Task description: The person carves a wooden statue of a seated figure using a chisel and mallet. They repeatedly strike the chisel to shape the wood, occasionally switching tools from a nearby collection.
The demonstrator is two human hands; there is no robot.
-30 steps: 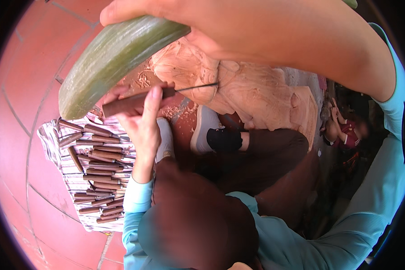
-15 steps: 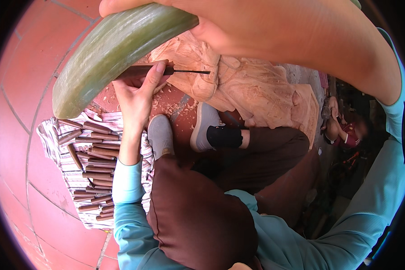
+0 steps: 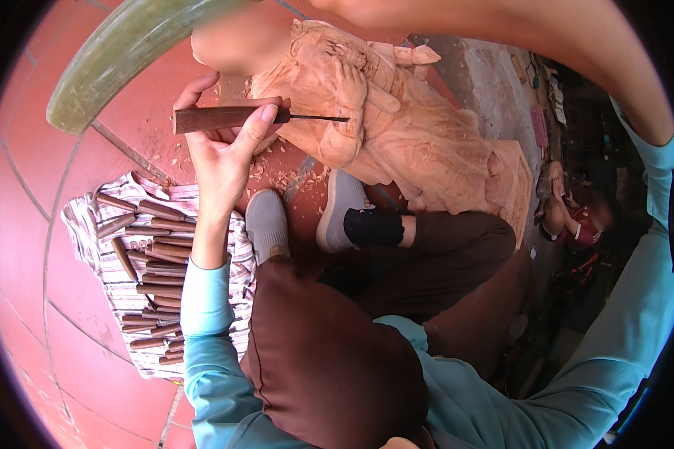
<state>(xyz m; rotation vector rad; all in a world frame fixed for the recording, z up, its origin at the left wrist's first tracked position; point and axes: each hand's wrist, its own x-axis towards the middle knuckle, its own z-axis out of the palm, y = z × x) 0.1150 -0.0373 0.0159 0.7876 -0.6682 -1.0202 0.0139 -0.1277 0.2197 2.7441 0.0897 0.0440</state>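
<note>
My left hand (image 3: 228,153) is closed round the brown wooden handle of a carving chisel (image 3: 228,117). Its thin dark blade points right, with the tip at the forearm area of a carved wooden figure (image 3: 412,142) lying on its back. Above, my right arm arches in from the right, and my right hand (image 3: 348,9) is largely cut off by the upper edge. A smooth green mallet (image 3: 108,56), long and club-like, juts from that hand toward the left, raised over the floor and apart from the chisel handle. The fingers around its grip are out of sight.
Several wooden-handled chisels (image 3: 165,269) lie on a striped cloth (image 3: 90,224) at the left. Wood shavings (image 3: 277,179) scatter over red floor tiles (image 3: 90,299). My shoes (image 3: 266,224) rest beside the figure. Another person (image 3: 584,224) is at the far right.
The green mallet and my right hand have lifted up and away to the upper left, uncovering the figure's upper part and the chisel handle. My left hand keeps the chisel in place.
</note>
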